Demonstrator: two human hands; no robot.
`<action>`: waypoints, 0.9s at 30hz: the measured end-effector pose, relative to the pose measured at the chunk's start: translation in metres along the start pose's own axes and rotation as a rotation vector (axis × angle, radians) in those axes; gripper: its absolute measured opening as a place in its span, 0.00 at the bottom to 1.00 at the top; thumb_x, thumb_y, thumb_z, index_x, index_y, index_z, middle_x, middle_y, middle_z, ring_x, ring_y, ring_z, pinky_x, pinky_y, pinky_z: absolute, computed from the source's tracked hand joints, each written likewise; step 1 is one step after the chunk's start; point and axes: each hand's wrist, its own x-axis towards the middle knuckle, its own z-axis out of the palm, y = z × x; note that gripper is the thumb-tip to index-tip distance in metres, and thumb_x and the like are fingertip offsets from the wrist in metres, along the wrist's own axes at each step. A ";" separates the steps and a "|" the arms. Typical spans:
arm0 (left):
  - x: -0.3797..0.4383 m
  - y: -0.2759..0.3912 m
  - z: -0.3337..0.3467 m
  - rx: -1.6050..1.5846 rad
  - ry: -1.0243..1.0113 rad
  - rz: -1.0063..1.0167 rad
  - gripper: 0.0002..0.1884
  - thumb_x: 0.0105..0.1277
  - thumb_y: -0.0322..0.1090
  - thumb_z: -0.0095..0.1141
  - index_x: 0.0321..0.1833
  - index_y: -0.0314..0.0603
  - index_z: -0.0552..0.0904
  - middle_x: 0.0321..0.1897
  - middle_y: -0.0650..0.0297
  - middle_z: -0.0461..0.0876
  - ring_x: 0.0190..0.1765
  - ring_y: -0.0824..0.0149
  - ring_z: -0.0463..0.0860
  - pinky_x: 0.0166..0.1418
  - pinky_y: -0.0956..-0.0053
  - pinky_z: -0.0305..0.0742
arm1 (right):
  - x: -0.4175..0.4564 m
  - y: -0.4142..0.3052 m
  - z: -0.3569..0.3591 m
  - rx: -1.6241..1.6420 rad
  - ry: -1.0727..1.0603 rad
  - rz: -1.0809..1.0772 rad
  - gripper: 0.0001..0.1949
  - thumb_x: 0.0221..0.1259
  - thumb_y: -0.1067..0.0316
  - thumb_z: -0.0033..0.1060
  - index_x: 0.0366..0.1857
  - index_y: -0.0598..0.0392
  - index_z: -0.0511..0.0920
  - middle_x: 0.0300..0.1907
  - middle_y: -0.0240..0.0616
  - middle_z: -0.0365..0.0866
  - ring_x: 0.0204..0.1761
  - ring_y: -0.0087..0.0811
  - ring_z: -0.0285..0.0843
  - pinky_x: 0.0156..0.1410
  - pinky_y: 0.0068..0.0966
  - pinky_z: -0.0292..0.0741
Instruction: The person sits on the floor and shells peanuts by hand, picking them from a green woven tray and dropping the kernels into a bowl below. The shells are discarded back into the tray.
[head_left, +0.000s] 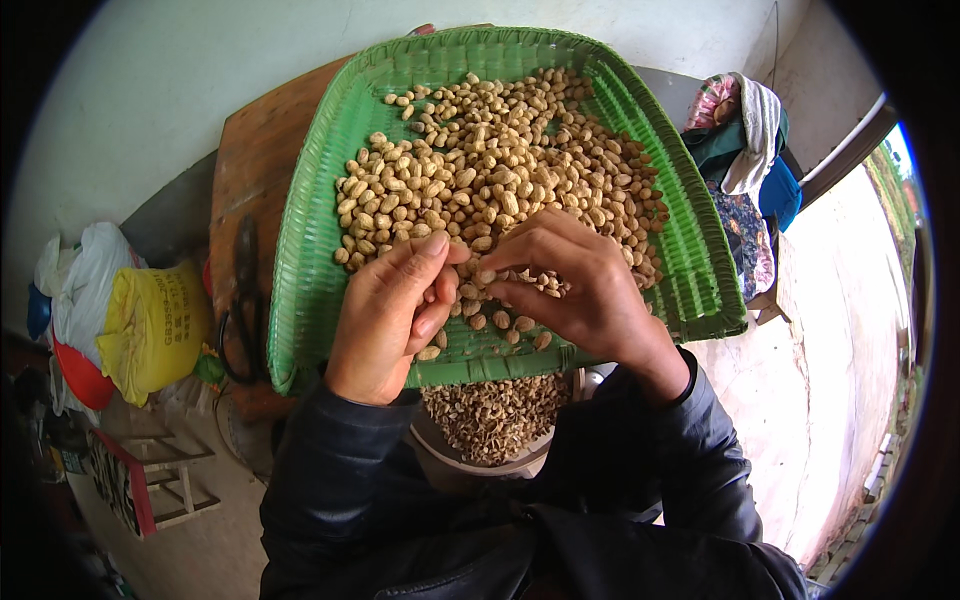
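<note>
Many unshelled peanuts (465, 180) lie heaped in a green woven basket tray (300, 247) in front of me. Over the tray's near part, my left hand (405, 307) has its fingers curled in towards the palm; whether something lies inside them is hidden. Close beside it on the right, my right hand (574, 277) holds a peanut (486, 276) between thumb and forefinger. A few single peanuts rest near the tray's front edge below my hands. Beneath that edge, a round container (495, 469) is filled with broken peanut shells (495, 420).
The tray rests on a wooden table (255, 165), with black-handled scissors (244, 315) at its left. Yellow (157, 322) and white plastic bags (97, 277) stand farther left, above a small wooden stool (161, 480). Cloths (739, 150) are piled at the right, near the wall.
</note>
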 end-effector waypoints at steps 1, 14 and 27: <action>-0.001 0.000 0.001 0.014 -0.003 0.005 0.16 0.84 0.48 0.56 0.49 0.41 0.86 0.30 0.72 0.78 0.23 0.85 0.66 0.22 0.87 0.51 | 0.001 -0.002 0.000 0.067 0.057 0.015 0.10 0.61 0.74 0.77 0.45 0.56 0.87 0.42 0.37 0.86 0.47 0.41 0.85 0.52 0.34 0.83; 0.001 -0.007 0.001 -0.136 -0.190 -0.137 0.14 0.80 0.46 0.64 0.48 0.40 0.86 0.29 0.71 0.80 0.21 0.85 0.66 0.21 0.89 0.53 | 0.002 -0.006 0.000 0.127 0.108 -0.001 0.10 0.62 0.72 0.78 0.46 0.58 0.87 0.45 0.37 0.88 0.47 0.36 0.86 0.51 0.32 0.82; -0.003 0.000 0.005 -0.094 -0.182 -0.170 0.16 0.80 0.48 0.62 0.45 0.41 0.84 0.31 0.73 0.77 0.23 0.87 0.63 0.22 0.91 0.53 | 0.000 -0.004 0.015 0.114 0.170 -0.045 0.05 0.68 0.69 0.73 0.39 0.56 0.84 0.36 0.36 0.80 0.40 0.40 0.76 0.48 0.34 0.74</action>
